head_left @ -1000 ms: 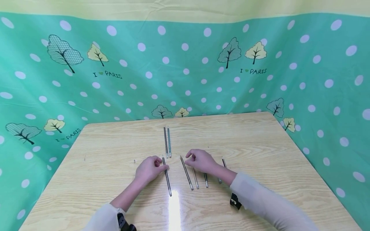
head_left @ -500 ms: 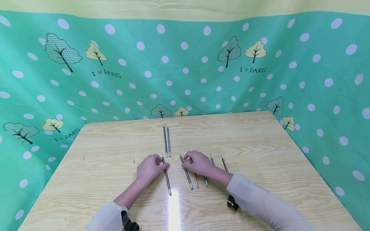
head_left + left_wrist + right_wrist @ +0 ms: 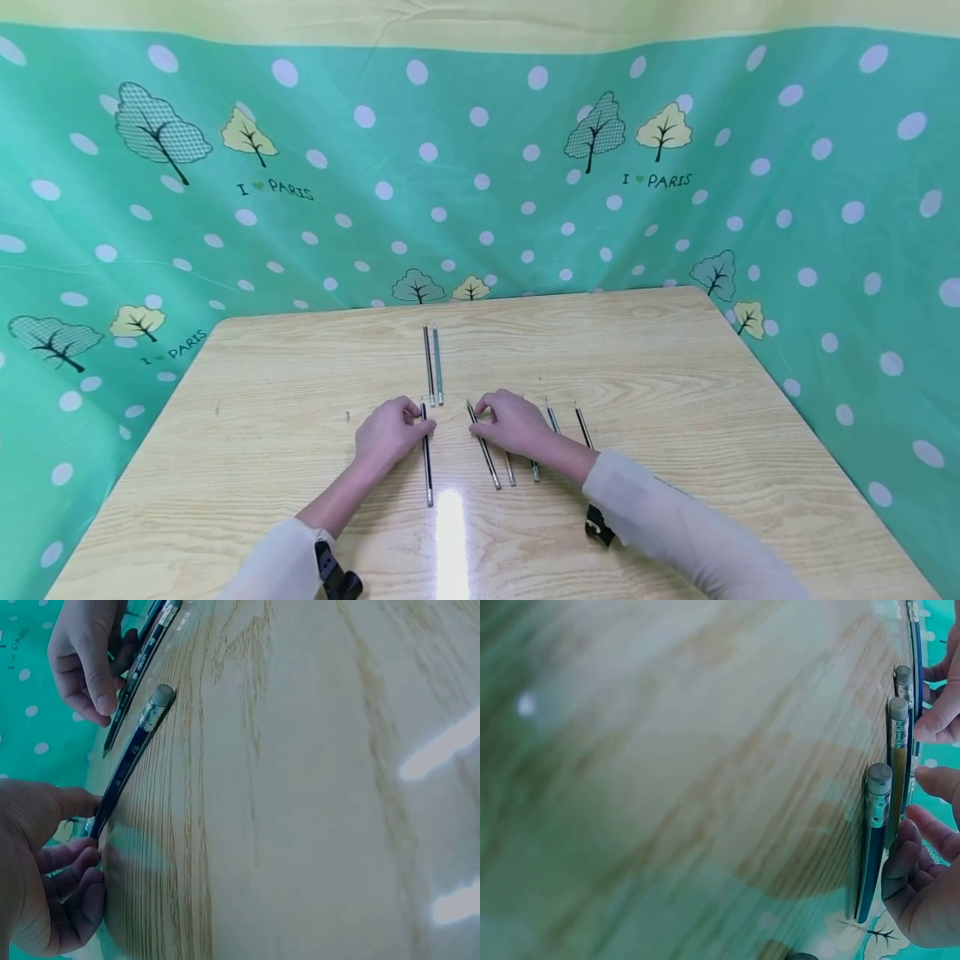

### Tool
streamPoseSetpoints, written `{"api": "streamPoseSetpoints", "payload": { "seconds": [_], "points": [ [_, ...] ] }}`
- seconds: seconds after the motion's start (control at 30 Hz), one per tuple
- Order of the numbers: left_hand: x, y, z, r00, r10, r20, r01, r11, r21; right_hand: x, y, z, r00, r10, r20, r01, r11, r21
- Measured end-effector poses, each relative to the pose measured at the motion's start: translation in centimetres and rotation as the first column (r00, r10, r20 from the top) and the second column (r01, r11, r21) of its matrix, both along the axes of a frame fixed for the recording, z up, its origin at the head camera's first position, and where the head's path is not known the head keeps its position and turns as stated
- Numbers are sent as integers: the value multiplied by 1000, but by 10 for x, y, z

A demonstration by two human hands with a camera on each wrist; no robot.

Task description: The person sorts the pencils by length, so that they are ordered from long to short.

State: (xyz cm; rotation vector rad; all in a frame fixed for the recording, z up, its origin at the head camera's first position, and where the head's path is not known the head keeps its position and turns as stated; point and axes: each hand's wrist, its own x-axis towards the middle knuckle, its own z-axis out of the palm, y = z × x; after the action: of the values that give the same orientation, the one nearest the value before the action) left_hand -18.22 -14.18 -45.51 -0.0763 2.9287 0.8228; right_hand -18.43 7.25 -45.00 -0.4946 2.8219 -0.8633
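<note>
Near its tip, a dark striped pencil (image 3: pixel 427 475) is pinched between thumb and fingers of my left hand (image 3: pixel 390 432). The left wrist view shows this pencil (image 3: pixel 131 754) with its eraser end toward the camera. My right hand (image 3: pixel 516 427) has thumb and forefinger round the upper part of another dark pencil (image 3: pixel 487 454), which slants on the table. Beside that lies a tan pencil (image 3: pixel 511 472), partly under the hand; the right wrist view shows its eraser end (image 3: pixel 898 709) close to my right hand (image 3: pixel 930 881).
Farther back on the wooden table (image 3: pixel 300 358) lie a dark pencil (image 3: pixel 429 367) and a teal pencil (image 3: pixel 438 367), side by side. Several more pencils, among them one at the right (image 3: pixel 583 425), lie partly under my right arm. A polka-dot cloth (image 3: pixel 480 208) hangs behind.
The eraser end of the pencil in my left hand has swung left, so the pencil lies straighter. My right hand has shifted left from over the tan pencil onto the dark slanted one.
</note>
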Motion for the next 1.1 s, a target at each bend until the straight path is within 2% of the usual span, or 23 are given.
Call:
{"api": "streamPoseSetpoints", "payload": {
  "seconds": [0.3,0.67,1.1],
  "points": [
    [-2,-3,2,1000,0,15,0,999,32,-1,-2,0,1000,-28,0,28,999,27],
    [-5,-6,0,1000,2,1,-2,998,55,-1,-6,-3,998,-62,-32,64,996,68],
    [-8,-10,-1,1000,13,22,-15,995,104,0,-8,-7,996,-78,-53,83,992,95]
  ]
}}
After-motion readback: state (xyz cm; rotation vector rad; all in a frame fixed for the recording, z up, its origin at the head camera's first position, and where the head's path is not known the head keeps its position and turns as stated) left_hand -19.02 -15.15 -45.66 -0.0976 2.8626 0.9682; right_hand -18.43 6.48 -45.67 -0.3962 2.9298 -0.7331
